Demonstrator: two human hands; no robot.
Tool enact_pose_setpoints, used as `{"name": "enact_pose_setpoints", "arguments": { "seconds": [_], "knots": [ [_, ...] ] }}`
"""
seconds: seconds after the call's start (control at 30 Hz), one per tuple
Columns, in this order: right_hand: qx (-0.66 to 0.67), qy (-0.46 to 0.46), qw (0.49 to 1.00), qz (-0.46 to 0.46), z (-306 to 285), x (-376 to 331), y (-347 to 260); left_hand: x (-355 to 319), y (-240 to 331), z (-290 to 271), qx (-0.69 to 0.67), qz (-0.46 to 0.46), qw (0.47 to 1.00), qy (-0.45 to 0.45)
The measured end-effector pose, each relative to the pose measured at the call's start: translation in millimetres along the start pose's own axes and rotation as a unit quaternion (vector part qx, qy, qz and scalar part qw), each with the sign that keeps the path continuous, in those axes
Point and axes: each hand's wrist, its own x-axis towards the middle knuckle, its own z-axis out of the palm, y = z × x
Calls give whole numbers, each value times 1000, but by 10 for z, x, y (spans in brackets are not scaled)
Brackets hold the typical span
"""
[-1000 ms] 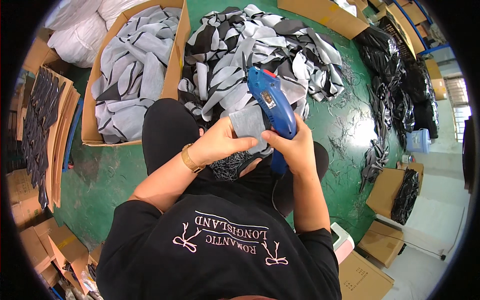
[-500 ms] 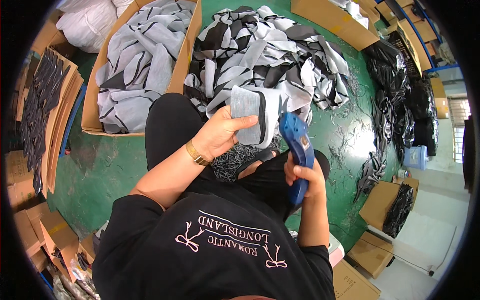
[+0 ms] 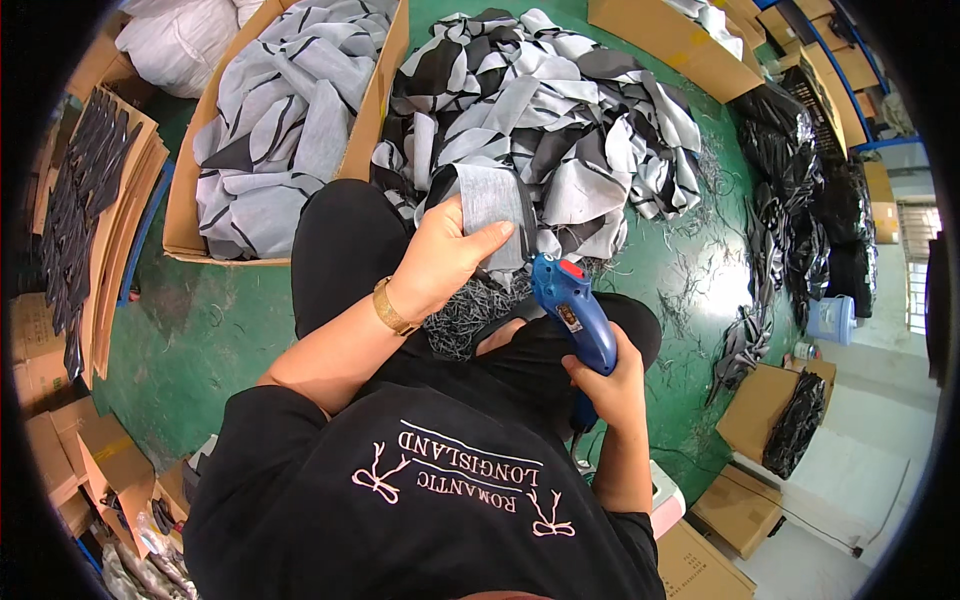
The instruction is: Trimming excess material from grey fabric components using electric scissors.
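A seated worker's left hand [image 3: 440,262] closes its fingers on a grey fabric piece [image 3: 492,208] above the lap; the right hand [image 3: 607,385] grips a blue glue gun [image 3: 572,312], apparently. Left of the fabric piece, a brown cardboard box [image 3: 362,140] holds more.

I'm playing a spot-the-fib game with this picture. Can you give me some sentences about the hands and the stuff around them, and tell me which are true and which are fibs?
1. The right hand holds a blue tool. True.
2. The left hand holds a red ball. False: it grips a grey fabric piece.
3. The floor is green. True.
4. The cardboard box on the person's left is full of bananas. False: it holds grey and black fabric pieces.
5. A gold-coloured bracelet sits on the left wrist. True.
6. The blue tool lies on the floor. False: it is held up in the right hand, over the lap.
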Motion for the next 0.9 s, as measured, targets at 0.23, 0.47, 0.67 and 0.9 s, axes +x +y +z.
{"name": "enact_pose_setpoints", "arguments": {
  "seconds": [0.23, 0.47, 0.67, 0.9],
  "knots": [
    [32, -12, 999, 15, -18, 4, -48, -69, -39, 31, 85, 41, 996, -4],
    [239, -9, 971, 11, 53, 216, -246, -143, -97, -16, 103, 17, 993, -60],
    [161, 38, 984, -65, 182, 607, -484, -284, -202, 83, 80, -8, 988, -129],
    [42, 53, 994, -83, 350, 642, -442, -164, -80, 56, -56, -99, 991, -75]
  ]
}}
